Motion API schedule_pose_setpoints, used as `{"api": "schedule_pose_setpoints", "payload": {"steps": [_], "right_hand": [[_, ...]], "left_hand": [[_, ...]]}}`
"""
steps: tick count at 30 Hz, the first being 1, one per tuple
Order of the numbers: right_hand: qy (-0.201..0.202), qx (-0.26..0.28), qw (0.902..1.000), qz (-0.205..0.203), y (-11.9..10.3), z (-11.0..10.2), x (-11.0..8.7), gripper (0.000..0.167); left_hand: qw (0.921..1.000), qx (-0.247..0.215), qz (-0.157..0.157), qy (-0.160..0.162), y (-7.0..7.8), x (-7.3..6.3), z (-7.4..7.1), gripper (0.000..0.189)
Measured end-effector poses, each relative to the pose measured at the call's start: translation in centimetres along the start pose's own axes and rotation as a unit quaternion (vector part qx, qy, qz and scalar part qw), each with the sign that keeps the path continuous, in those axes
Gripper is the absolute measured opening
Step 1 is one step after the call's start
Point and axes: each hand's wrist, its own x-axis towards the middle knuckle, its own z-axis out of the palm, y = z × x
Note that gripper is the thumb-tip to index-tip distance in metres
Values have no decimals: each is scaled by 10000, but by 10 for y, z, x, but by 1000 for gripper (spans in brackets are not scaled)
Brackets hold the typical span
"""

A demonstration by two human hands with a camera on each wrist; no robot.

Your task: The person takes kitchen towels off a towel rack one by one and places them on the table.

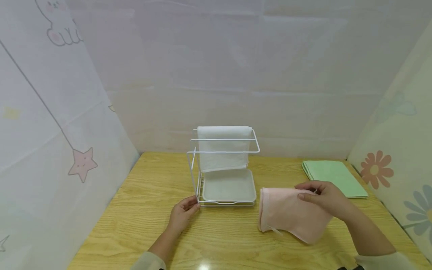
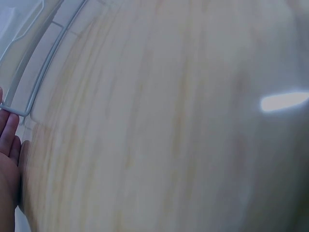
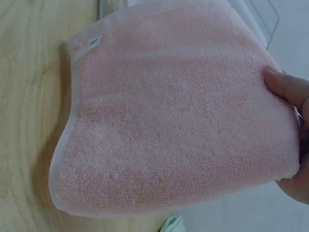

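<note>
A white wire rack [image 1: 223,152] stands on the table with a folded white towel [image 1: 222,150] hung over its rear top bar. In its base sits a pale tray [image 1: 229,185]. My left hand [image 1: 183,213] pinches the rack's front left bottom corner; the left wrist view catches only part of that hand [image 2: 8,154] at the wire. Right of the rack, my right hand [image 1: 324,197] grips a folded pink towel [image 1: 290,212] by its upper edge, thumb on the near side. The towel hangs down, and a small white tag [image 3: 88,47] shows at its edge.
A folded green towel [image 1: 334,178] lies at the right rear of the wooden table [image 1: 148,187]. Printed cloth walls [image 1: 216,75] enclose the back and both sides, the right one with flowers.
</note>
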Motion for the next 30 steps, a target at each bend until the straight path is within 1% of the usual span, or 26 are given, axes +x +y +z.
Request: {"api": "schedule_pose_setpoints", "payload": {"steps": [3,4,10,20,24,30], "right_hand": [[-2,-23,10000,12,7,4,4,35],[24,-45,10000,66,9,5,5,35],[116,-168,9991,385,22,6,15,42],[196,-312,9979,533,47,6,33,48],[171,-288,9975,627,60,7,37,48],[157,-371,9948,939,78,7,37,51]], "left_hand": [[10000,-38,-56,7,-1,1,0,36],[9999,-68,-106,22,-1,1,0,36],[9998,-84,-171,37,-1,2,0,36],[9997,-78,-208,23,-1,2,0,36],[9998,-79,-179,29,-1,2,0,36],[9999,-88,-70,11,-2,2,-1,36]]}}
